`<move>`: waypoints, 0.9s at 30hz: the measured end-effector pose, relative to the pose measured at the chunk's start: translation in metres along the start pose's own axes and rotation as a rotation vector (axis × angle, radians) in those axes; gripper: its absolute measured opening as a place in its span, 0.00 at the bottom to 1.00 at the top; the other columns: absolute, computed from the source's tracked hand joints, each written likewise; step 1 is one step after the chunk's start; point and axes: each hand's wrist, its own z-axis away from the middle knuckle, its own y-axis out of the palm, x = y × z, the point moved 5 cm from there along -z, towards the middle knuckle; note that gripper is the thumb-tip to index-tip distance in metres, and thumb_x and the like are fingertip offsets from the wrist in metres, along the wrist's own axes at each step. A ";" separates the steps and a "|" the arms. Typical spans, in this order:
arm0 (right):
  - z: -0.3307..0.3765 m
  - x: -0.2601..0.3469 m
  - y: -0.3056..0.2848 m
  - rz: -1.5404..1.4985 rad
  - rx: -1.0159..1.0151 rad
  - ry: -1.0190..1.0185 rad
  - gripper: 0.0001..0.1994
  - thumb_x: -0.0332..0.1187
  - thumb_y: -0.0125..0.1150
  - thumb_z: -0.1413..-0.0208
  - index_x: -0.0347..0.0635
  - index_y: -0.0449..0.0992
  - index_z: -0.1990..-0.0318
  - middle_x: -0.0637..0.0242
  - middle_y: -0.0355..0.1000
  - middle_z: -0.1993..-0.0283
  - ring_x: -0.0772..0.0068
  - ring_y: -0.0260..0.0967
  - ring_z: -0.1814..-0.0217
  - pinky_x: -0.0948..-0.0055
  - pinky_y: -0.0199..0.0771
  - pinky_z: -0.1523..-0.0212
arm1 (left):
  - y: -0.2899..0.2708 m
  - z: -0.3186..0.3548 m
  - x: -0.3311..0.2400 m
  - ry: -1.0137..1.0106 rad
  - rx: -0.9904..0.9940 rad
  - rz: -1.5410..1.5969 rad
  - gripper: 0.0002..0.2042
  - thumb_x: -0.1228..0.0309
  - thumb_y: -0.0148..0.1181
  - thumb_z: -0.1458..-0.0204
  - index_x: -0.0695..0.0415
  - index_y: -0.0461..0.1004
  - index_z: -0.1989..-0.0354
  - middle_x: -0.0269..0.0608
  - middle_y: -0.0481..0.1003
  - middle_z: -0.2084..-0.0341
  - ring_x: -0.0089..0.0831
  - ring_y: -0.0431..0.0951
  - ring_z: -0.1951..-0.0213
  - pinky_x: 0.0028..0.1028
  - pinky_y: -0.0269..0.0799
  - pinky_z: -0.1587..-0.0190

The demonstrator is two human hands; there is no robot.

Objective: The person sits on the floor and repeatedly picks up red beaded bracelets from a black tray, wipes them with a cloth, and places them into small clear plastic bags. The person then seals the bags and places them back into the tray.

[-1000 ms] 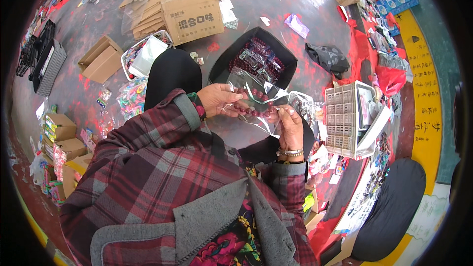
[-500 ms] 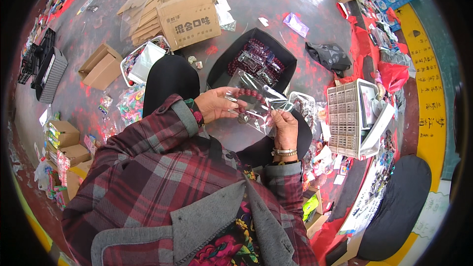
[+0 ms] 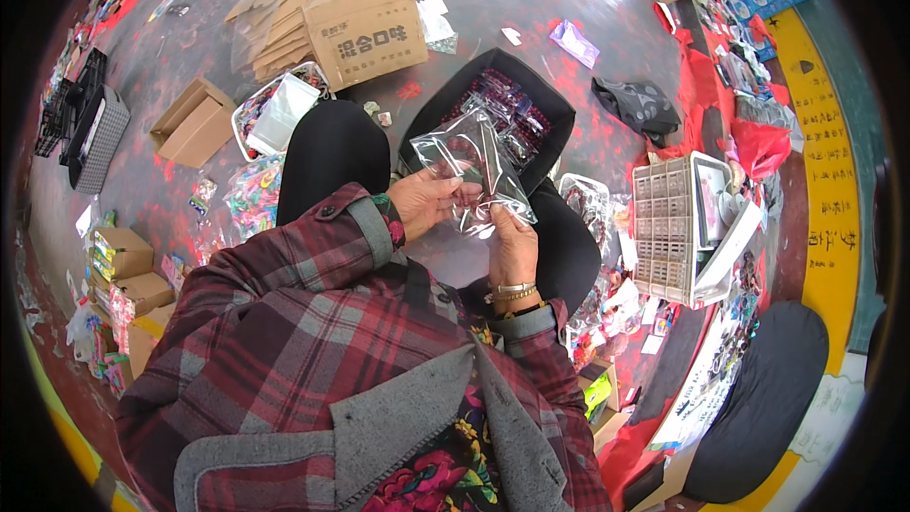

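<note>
Over my lap, both hands hold a clear plastic bag (image 3: 485, 150) that catches bright glare. My left hand (image 3: 424, 206) is closed on the bag's left edge, its fingertips showing through the film. On the lower right edge, my right hand (image 3: 513, 245) pinches the plastic between thumb and fingers. Some dark red tint shows through the bag, but whether the beaded bracelet is inside it cannot be made out. Just beyond, between my knees, a black fabric box (image 3: 557, 144) contains dark red beaded bracelets (image 3: 502, 100) in clear wrappers.
White baskets stand left (image 3: 292, 109) and right (image 3: 590, 192) of my knees. A grey plastic crate (image 3: 662, 228) is farther right. Beyond my left knee are a printed carton (image 3: 370, 43) and an open cardboard box (image 3: 196, 118). A dark grey bag (image 3: 633, 106) lies at the right.
The dark red beaded bracelet, plain to see near my left fingers before, is no longer distinct. My right hand has moved left and slightly down with the bag, closer to my left hand.
</note>
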 end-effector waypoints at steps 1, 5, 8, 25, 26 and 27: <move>0.004 0.002 0.002 0.106 0.011 0.021 0.10 0.30 0.60 0.49 0.34 0.74 0.61 0.65 0.74 0.67 0.75 0.72 0.67 0.81 0.70 0.68 | -0.002 -0.001 -0.002 0.011 0.014 -0.014 0.15 0.73 0.49 0.45 0.55 0.63 0.49 0.48 0.71 0.55 0.37 0.71 0.51 0.37 0.65 0.47; 0.007 0.013 0.001 0.191 0.303 0.121 0.26 0.47 0.50 0.43 0.35 0.64 0.46 0.59 0.70 0.53 0.68 0.70 0.55 0.75 0.71 0.61 | -0.015 -0.010 -0.017 0.056 0.038 -0.130 0.16 0.74 0.48 0.45 0.60 0.61 0.47 0.55 0.71 0.57 0.42 0.74 0.55 0.39 0.69 0.51; -0.003 0.026 -0.017 0.066 0.320 0.147 0.34 0.58 0.43 0.45 0.38 0.57 0.41 0.57 0.66 0.47 0.65 0.64 0.45 0.69 0.64 0.47 | -0.012 -0.006 -0.023 0.012 0.080 -0.210 0.18 0.74 0.49 0.45 0.62 0.60 0.46 0.56 0.72 0.58 0.42 0.74 0.56 0.37 0.70 0.52; -0.006 0.007 -0.018 -0.086 0.149 0.099 0.09 0.26 0.54 0.46 0.33 0.71 0.58 0.60 0.73 0.66 0.72 0.70 0.66 0.76 0.71 0.65 | -0.015 -0.002 -0.004 -0.096 -0.096 -0.655 0.09 0.69 0.57 0.49 0.59 0.72 0.63 0.31 0.71 0.76 0.14 0.64 0.80 0.14 0.57 0.82; -0.006 0.006 -0.019 -0.075 0.144 0.102 0.10 0.27 0.54 0.45 0.33 0.70 0.57 0.60 0.74 0.66 0.72 0.70 0.66 0.75 0.72 0.64 | -0.015 -0.002 -0.004 -0.095 -0.107 -0.673 0.08 0.69 0.57 0.50 0.59 0.72 0.64 0.31 0.71 0.76 0.14 0.64 0.81 0.14 0.57 0.82; -0.005 0.005 -0.017 -0.064 0.144 0.109 0.10 0.28 0.54 0.45 0.34 0.70 0.57 0.60 0.74 0.65 0.72 0.70 0.65 0.75 0.72 0.63 | -0.017 -0.001 -0.005 -0.092 -0.123 -0.691 0.07 0.70 0.57 0.50 0.59 0.72 0.65 0.32 0.71 0.77 0.15 0.64 0.81 0.14 0.56 0.83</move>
